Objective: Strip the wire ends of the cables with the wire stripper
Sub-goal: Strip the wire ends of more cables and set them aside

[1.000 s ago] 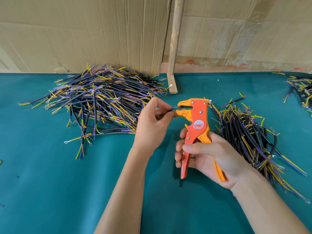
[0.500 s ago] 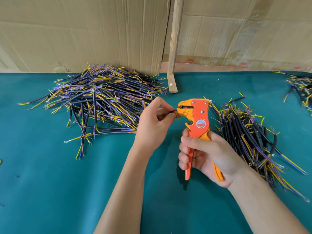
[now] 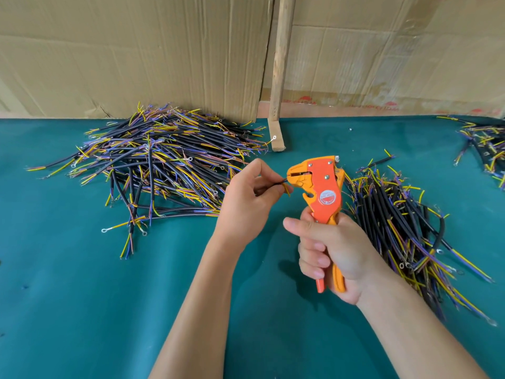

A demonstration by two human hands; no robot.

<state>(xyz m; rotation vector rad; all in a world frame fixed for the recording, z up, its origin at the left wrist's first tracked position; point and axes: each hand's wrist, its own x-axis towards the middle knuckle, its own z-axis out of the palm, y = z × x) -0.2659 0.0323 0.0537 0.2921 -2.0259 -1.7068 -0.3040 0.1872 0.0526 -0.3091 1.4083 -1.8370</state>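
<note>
Cable [image 3: 276, 183] pinched in left hand [image 3: 246, 206], tip poked into stripper [image 3: 319, 187] mouth; right hand [image 3: 336, 253] clenched tight round stripper handles.

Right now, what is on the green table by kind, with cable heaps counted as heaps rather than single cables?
Cable heaps: 3 (left heap, middle heap, far-right heap)
Wire strippers: 1 (wire stripper, squeezed in the right hand)
Single cables in hand: 1 (cable, pinched by the left hand)
Wooden sticks: 1 (stick)
Total: 6
</note>
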